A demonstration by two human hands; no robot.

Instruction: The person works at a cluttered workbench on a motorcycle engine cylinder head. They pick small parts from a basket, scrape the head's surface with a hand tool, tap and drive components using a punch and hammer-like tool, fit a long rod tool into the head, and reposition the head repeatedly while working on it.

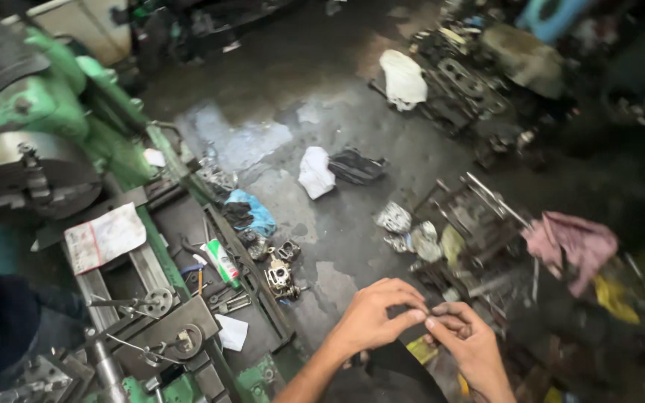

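My left hand [373,317] and my right hand [468,342] meet low in the middle of the view, fingertips pinched together. Something very small may sit between the fingers; I cannot tell what it is. Below the hands lies a dark object with a yellow patch [421,349]. Just left of my left hand stands a small metal engine part [279,275] on the wet floor.
A green lathe [61,104] with a steel chuck [27,177] fills the left; a paper sheet [104,237] and a green-white tube [222,261] lie on its bed. White rags [315,172], a pink cloth [572,242] and several metal parts litter the dark floor.
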